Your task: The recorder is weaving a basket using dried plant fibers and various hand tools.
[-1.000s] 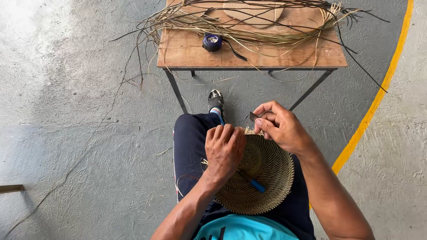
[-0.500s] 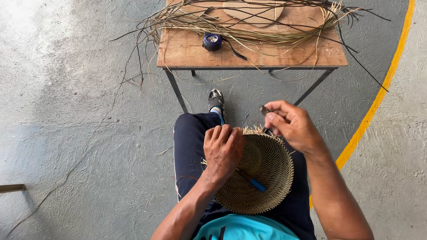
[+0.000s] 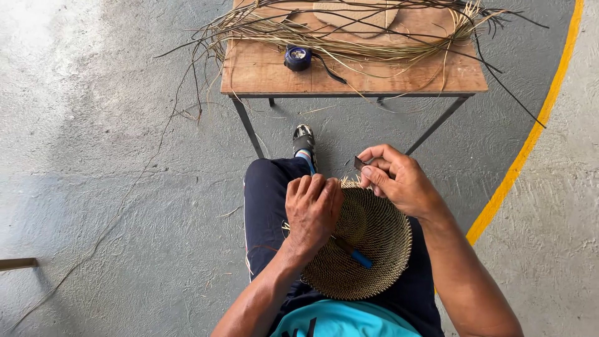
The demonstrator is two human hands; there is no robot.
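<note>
Right hand (image 3: 399, 181): pinches a dark strip just above the rim.
Left hand (image 3: 312, 209): grips the woven basket (image 3: 368, 249) on the lap.
Blue-handled tool (image 3: 355, 254): loose inside the basket.
Risk: tilting the basket could spill the tool; a hard tug might snap the strip.

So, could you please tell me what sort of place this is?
Probably a basket-weaving workspace on a painted concrete floor: a wooden table strewn with reed strands, and a half-woven round basket on the lap.

I read this as basket-weaving work area: bare concrete floor (image 3: 112, 187) with yellow painted line (image 3: 530, 137) at right of frame, wooden table (image 3: 349, 72) at top centre, heaped with dried reed strands (image 3: 349, 28), loose strands trailing onto floor.
</note>
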